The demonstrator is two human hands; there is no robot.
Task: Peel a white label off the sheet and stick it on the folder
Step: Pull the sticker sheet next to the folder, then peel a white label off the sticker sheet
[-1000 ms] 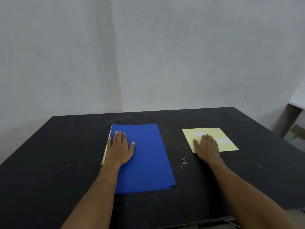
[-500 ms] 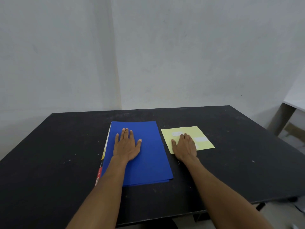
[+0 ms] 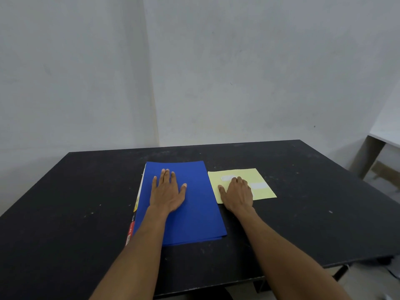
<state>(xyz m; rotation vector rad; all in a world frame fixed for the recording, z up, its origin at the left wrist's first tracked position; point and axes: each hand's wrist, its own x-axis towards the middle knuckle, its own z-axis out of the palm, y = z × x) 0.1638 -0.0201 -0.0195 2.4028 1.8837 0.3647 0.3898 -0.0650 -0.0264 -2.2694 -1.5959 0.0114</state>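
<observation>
A blue folder [image 3: 194,204] lies flat on the black table [image 3: 65,213], with my left hand [image 3: 167,191] spread flat on its upper left part. Just to its right lies a pale yellow label sheet [image 3: 262,178] bearing white labels: one [image 3: 227,178] near the top and another [image 3: 258,186] on the right. My right hand [image 3: 237,191] rests palm down on the sheet, its fingers slightly curled with the fingertips at the top white label. Neither hand holds anything.
Papers with yellow and red edges [image 3: 134,213] stick out under the folder's left side. A white wall corner rises behind the table. A white table [image 3: 385,135] with a leg stands at the far right.
The yellow sheet has slid left with my right hand, from well apart to right beside the folder. My right fingers have curled toward the top label. My left hand stays on the folder.
</observation>
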